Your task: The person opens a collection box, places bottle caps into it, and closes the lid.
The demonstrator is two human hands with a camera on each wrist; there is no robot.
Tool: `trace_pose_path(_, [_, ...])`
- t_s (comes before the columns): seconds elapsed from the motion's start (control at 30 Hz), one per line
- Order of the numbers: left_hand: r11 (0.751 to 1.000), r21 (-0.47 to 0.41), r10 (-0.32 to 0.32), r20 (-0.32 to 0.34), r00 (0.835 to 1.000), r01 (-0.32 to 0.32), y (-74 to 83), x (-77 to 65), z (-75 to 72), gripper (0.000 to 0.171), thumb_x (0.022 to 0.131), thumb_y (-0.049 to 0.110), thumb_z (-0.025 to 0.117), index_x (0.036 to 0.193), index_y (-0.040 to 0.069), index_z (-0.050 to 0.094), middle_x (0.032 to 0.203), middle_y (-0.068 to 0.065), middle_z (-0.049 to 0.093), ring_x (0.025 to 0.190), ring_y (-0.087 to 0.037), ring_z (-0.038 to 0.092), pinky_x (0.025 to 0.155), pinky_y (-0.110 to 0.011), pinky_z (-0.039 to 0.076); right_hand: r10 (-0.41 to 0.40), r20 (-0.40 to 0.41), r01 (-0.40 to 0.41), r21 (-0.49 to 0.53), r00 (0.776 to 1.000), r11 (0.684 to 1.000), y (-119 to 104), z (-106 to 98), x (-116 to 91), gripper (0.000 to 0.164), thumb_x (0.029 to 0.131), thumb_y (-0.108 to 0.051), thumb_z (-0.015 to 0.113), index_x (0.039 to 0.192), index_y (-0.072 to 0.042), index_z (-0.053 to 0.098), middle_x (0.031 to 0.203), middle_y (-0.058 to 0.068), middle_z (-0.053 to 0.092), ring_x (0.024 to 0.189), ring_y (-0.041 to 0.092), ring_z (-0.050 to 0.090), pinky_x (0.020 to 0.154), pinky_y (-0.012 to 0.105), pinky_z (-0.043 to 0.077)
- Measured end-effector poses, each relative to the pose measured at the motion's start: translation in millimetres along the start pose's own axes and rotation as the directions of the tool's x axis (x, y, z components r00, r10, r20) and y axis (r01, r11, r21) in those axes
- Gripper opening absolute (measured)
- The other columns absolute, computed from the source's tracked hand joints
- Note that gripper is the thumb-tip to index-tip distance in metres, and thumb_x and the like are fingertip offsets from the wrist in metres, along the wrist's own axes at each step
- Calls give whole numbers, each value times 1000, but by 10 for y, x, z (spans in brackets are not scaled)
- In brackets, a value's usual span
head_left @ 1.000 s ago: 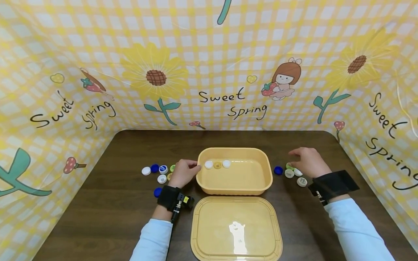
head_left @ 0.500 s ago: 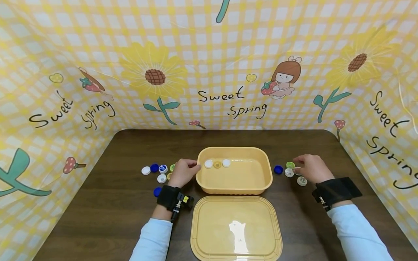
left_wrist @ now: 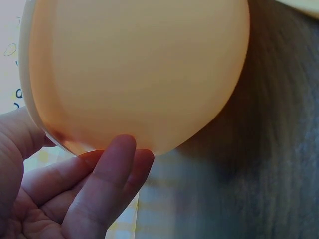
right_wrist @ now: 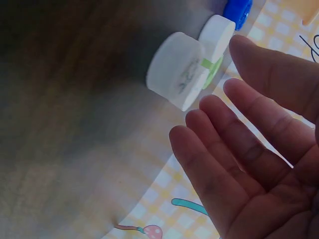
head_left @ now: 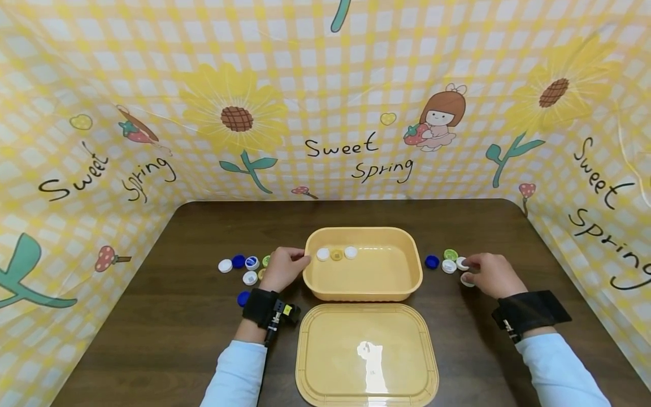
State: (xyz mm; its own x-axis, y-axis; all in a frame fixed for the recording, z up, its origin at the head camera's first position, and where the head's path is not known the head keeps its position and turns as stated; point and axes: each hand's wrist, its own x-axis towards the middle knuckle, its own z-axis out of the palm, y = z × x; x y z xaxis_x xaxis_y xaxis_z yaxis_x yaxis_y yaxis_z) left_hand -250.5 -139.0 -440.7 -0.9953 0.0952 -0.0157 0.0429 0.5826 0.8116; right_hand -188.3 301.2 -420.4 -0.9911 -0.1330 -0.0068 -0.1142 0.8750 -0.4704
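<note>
Right hand (head_left: 492, 275): thumb and fingers held apart; contact not discernible.
Near white cap (head_left: 465, 282): positioned at the thumb tip, basin side; round, no long axis; right hand nearer.
Basin (head_left: 363, 295): located farther left; rim pinched by left hand (head_left: 282, 269).

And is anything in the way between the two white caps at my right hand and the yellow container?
Yes, at table level: another white cap and a blue cap lie between the farther cap and the container, whose raised side wall also blocks both. Above that wall, nothing visible does.
</note>
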Motion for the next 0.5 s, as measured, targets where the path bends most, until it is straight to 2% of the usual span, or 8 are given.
trace_pose_path(0.3, [1000, 3, 4, -3, 1000, -4, -48, 16, 9, 26, 89, 18, 69, 107, 1, 74, 96, -9, 71, 83, -19, 62, 74, -34, 51, 20, -5, -20, -8, 1000, 1000, 24, 50, -15, 23, 81, -8, 75, 99, 5, 71, 96, 22, 68, 88, 37, 62, 77, 52, 48])
trace_pose_path(0.5, [1000, 9, -5, -3, 1000, 5, -26, 16, 4, 25, 90, 19, 69, 107, 2, 74, 96, -8, 71, 83, -19, 62, 74, -34, 51, 28, 4, -28, -12, 1000, 1000, 46, 49, -23, 24, 82, -9, 75, 100, 6, 71, 96, 24, 68, 88, 39, 61, 75, 53, 47])
